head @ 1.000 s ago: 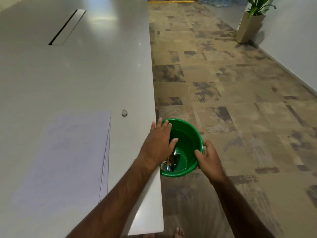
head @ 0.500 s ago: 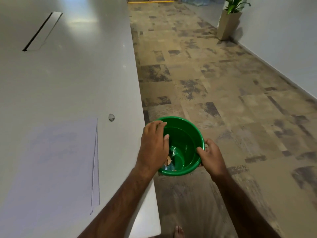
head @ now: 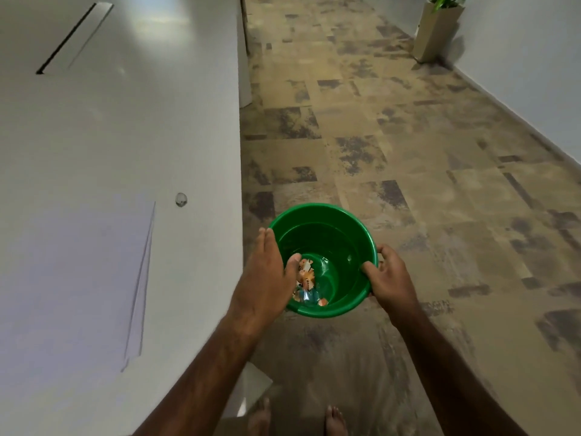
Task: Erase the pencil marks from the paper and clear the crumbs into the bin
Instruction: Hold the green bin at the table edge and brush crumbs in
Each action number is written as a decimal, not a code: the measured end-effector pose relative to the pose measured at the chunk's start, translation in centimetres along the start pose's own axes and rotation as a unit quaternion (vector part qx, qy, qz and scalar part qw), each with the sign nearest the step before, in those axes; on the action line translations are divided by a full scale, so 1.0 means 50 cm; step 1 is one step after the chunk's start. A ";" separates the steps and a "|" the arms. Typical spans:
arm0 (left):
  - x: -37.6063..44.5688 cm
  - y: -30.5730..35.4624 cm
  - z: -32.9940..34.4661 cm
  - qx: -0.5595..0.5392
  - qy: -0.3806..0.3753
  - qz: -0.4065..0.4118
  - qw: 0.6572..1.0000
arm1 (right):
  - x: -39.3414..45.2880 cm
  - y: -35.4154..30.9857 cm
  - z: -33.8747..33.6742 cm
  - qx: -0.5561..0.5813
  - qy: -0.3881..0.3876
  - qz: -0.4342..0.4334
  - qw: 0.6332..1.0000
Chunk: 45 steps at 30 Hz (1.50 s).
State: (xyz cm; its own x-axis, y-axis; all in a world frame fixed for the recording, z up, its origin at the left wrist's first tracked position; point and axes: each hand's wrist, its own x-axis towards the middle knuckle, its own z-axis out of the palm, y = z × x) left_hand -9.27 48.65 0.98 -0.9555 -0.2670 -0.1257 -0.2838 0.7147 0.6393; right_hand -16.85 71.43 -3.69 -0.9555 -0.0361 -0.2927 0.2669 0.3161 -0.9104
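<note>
- Head view: a green bin (head: 323,234) sits off the right edge of a white table (head: 125,121), over patterned floor.
- The right hand (head: 388,273) grips the bin's right rim, thumb hooked inside the wall and fingers curled round the outside.
- The left hand (head: 267,275) hangs over the bin's left rim, fingers straight and together, holding nothing; its thumb points into the bin.
- Scraps (head: 306,278), orange, white and blue, lie on the bin's bottom, toward its left side.
- Paper sheets (head: 72,284) lie flat on the table, well left of the bin; any marks on them are too faint to tell.
- A small round grey thing (head: 181,199) lies on the table between the paper and the bin, farther from the person.
- A potted plant (head: 438,26) stands by the wall, far beyond the bin.
- Two bare feet (head: 334,420) show on the floor below the bin.
</note>
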 end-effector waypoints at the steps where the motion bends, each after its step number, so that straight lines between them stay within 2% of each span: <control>1: -0.006 0.007 0.007 0.011 -0.004 -0.019 1.000 | 0.008 0.005 -0.010 -0.003 -0.012 -0.003 1.000; 7: -0.026 0.045 0.080 0.005 0.004 -0.099 0.995 | 0.050 0.043 -0.084 0.006 -0.064 -0.008 0.998; 13: -0.028 0.028 0.188 -0.128 0.076 -0.158 0.976 | 0.083 0.086 -0.114 0.033 -0.106 -0.006 0.994; 15: -0.023 0.011 0.219 -0.169 0.083 -0.182 0.965 | 0.090 0.116 -0.111 0.032 -0.115 0.008 0.993; 20: 0.014 -0.064 0.303 -0.177 0.103 -0.227 0.952 | 0.124 0.210 -0.074 0.053 -0.125 0.043 0.990; 26: 0.060 -0.190 0.410 -0.173 0.123 -0.230 0.950 | 0.159 0.335 0.001 0.077 -0.128 0.093 0.984; 36: 0.159 -0.469 0.737 -0.199 0.115 -0.275 0.934 | 0.273 0.696 0.132 0.085 -0.090 0.138 0.983; 38: 0.175 -0.518 0.800 -0.165 0.109 -0.276 0.940 | 0.300 0.783 0.157 0.071 -0.097 0.143 0.983; 45: 0.226 -0.704 0.979 -0.146 0.096 -0.287 0.942 | 0.377 1.018 0.243 0.042 -0.139 0.162 0.976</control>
State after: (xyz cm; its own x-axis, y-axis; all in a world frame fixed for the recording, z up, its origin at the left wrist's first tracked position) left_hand -14.06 52.14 -60.07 -0.6110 -0.6870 -0.3932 -0.6888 0.2166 0.6919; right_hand -19.75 75.34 -59.11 -0.7514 -0.2073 -0.6265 0.5700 0.2743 -0.7745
